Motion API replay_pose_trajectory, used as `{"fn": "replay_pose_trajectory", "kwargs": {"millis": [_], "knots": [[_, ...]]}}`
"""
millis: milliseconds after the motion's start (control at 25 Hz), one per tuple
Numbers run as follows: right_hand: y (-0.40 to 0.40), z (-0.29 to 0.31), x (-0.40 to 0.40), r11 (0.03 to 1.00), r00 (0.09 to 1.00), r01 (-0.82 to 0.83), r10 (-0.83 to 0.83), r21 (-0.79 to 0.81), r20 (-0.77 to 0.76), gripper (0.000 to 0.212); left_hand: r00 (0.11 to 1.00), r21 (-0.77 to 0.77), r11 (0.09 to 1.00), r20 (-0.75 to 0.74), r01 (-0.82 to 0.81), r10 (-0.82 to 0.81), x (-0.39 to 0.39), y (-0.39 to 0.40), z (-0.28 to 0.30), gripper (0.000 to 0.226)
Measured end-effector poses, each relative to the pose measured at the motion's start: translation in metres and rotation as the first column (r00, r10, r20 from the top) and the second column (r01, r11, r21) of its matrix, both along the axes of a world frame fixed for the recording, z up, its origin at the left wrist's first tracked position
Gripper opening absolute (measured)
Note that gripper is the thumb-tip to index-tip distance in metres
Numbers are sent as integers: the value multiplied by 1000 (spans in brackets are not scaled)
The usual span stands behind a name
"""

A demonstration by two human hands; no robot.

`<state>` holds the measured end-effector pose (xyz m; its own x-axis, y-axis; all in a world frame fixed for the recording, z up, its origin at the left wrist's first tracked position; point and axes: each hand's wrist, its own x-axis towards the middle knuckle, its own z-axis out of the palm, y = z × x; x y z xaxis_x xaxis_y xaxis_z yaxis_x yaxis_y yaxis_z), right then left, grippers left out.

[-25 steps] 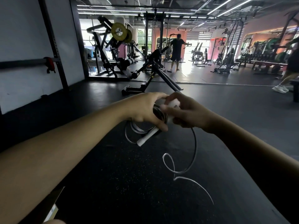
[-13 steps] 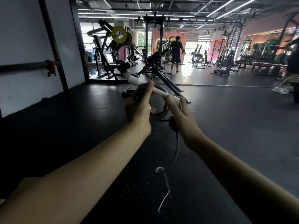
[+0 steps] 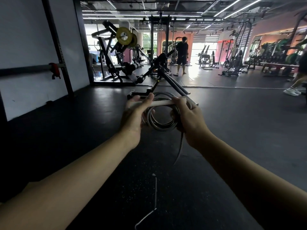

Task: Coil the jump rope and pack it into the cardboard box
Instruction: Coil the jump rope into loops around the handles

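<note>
Both my hands hold the jump rope out in front of me at chest height. Its grey cord is wound into a round coil [image 3: 163, 127] of several loops. A white handle [image 3: 160, 103] lies level across the top of the coil. My left hand [image 3: 135, 116] grips the handle's left end and the coil's left side. My right hand [image 3: 188, 119] holds the handle's right end and the coil's right side. A loose tail of cord [image 3: 155, 193] hangs from my right hand down to the floor. The cardboard box is out of view.
I stand on black rubber gym flooring [image 3: 93, 130]. A black weight machine frame [image 3: 159, 80] stands just beyond my hands. A rack with a barbell [image 3: 54, 70] lines the white wall at left. One person [image 3: 182, 54] stands far back; another person's leg and white shoe [image 3: 293, 92] show at right.
The white handle has gone from slanted to level across the coil, and my right hand now grips its right end. The coil has grown and the tail on the floor is shorter.
</note>
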<state>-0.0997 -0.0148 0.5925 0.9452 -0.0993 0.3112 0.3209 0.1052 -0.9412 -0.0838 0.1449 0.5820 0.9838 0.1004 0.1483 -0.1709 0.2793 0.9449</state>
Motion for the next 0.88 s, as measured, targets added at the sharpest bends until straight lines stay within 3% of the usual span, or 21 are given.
{"fn": "replay_pose_trajectory", "kwargs": {"millis": [80, 120, 160, 240, 320, 400, 560, 640, 680, 800, 880], "knots": [[-9, 8, 1, 991, 997, -34, 42, -130, 61, 19, 992, 207, 978, 125, -13, -13, 2, 22, 11, 94], [-12, 13, 1, 974, 992, -51, 74, -220, 98, 19, 973, 390, 921, 212, -2, -88, 2, 31, 21, 93], [-14, 17, 3, 945, 985, -63, 111, -320, 134, 19, 944, 595, 803, 255, 18, -211, 3, 36, 32, 93], [-16, 26, 6, 853, 962, -85, 205, -515, 180, 18, 890, 865, 495, 158, 84, -427, 6, 32, 51, 90], [-16, 35, 8, 742, 940, -82, 280, -666, 196, 17, 871, 921, 350, 25, 170, -490, 5, 18, 63, 68], [-19, 39, 10, 665, 940, -66, 291, -744, 177, 16, 880, 913, 333, -57, 237, -472, 5, 6, 61, 39], [-28, 26, 8, 628, 943, -105, 310, -771, 124, 40, 902, 937, 248, -126, 244, -413, -4, -1, 46, 47], [-39, 25, 5, 656, 942, -122, 313, -745, 121, 42, 902, 932, 288, -83, 221, -423, -8, 4, 43, 48], [-46, 25, 3, 708, 947, -156, 305, -689, 99, 45, 904, 906, 367, -39, 212, -426, -9, 6, 43, 47], [-69, 20, 1, 855, 964, -186, 254, -484, 78, 51, 918, 621, 759, 155, 197, -365, -13, 4, 37, 38], [-69, 13, -1, 907, 966, -195, 243, -374, 86, 58, 936, 303, 933, 228, 194, -269, -14, -9, 31, 37]]}}
